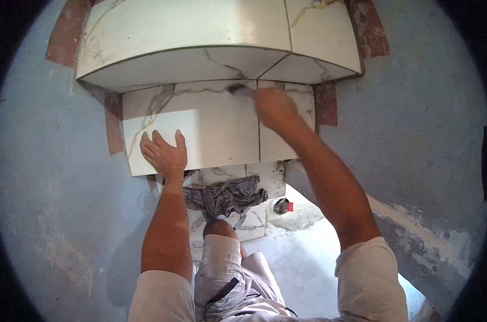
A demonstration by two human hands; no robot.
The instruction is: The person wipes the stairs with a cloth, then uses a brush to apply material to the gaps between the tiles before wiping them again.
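My left hand [164,154] lies with its fingers spread on the left part of a white marble-look stair tile [216,129]. My right hand [275,109] is closed around a small hand tool with a dark flat end [239,88]; motion blurs it, and its exact kind does not show. That dark end meets the back of the tread, by the seam under the riser tile [200,65]. A dark joint line runs down the tread just below my right hand.
A crumpled dark grey cloth [227,196] lies on the step below, near my knee. To its right is a round dark object with a red part [281,206]. Blue-grey walls [56,161] flank the stairs, with reddish-brown strips [327,104] along the tile edges.
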